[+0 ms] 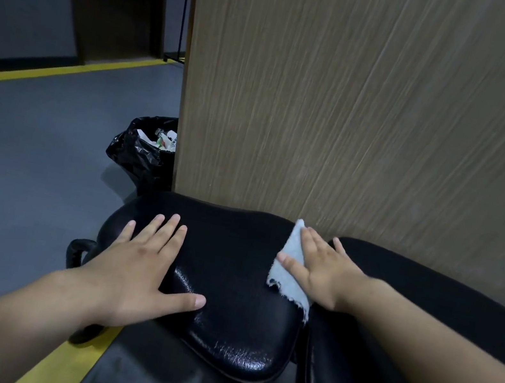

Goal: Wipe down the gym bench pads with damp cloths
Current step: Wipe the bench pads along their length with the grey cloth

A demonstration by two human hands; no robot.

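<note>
In the head view, my left hand [136,268] lies flat on the black seat pad [226,291], fingers straight and spread, holding nothing. My right hand [321,271] presses the pale cloth [286,287] onto that pad's right edge, fingers straight, just beside the second pad [426,306]. The cloth looks light and limp, so I judge flat palm pressure suits it. The glossy, cracked vinyl looks slick.

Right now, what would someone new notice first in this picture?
Probably the two hands flat on the shiny black bench pad in the middle. The right hand presses a pale cloth at the pad's right edge; the left hand rests bare on its left side. Behind is a big wooden wall, with a black rubbish bag at its left corner.
</note>
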